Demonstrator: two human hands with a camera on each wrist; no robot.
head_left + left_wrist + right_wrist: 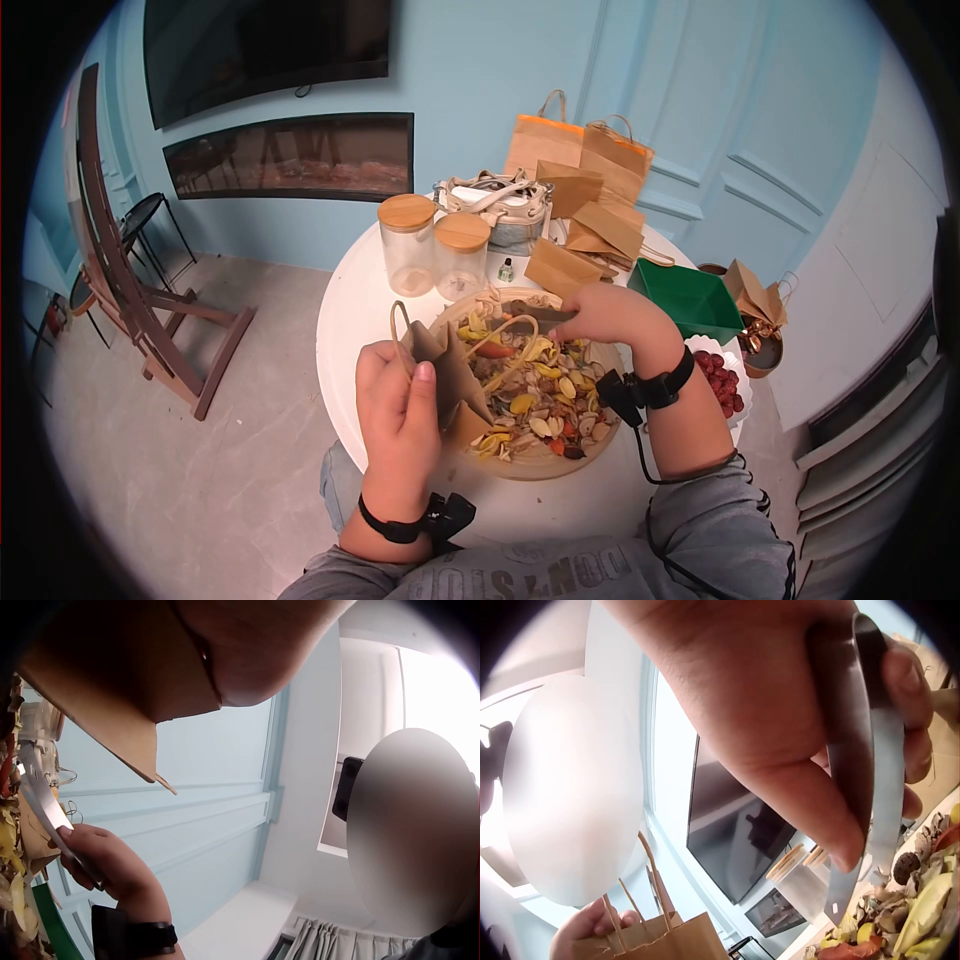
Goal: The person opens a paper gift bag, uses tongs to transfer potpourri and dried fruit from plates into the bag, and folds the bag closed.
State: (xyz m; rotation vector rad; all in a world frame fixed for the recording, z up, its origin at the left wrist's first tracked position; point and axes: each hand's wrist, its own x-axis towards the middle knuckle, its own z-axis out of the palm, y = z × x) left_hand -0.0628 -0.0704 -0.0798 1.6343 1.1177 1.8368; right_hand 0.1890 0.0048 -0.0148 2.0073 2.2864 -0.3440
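Observation:
My left hand [398, 415] grips a small brown paper bag [450, 372] by its side, thumb upward. The bag stands tilted over the near left of a round tray [530, 473], its twisted handles sticking up. A potpourri-like mix [552, 400] of dried yellow, orange and brown pieces fills the tray. Above the tray's far right side, my right hand [622, 318] holds metal tongs [887, 769], thumb on one arm and fingers on the other. In the right wrist view the tong tips point down close over the mix, with nothing seen between them.
Two glass jars [408, 258] with wooden lids stand at the back left, near a tiny bottle [506, 270]. Behind are a handbag [515, 232] and several paper bags [543, 146]. A green box [690, 300] and a plate of dark red fruit [718, 385] lie right.

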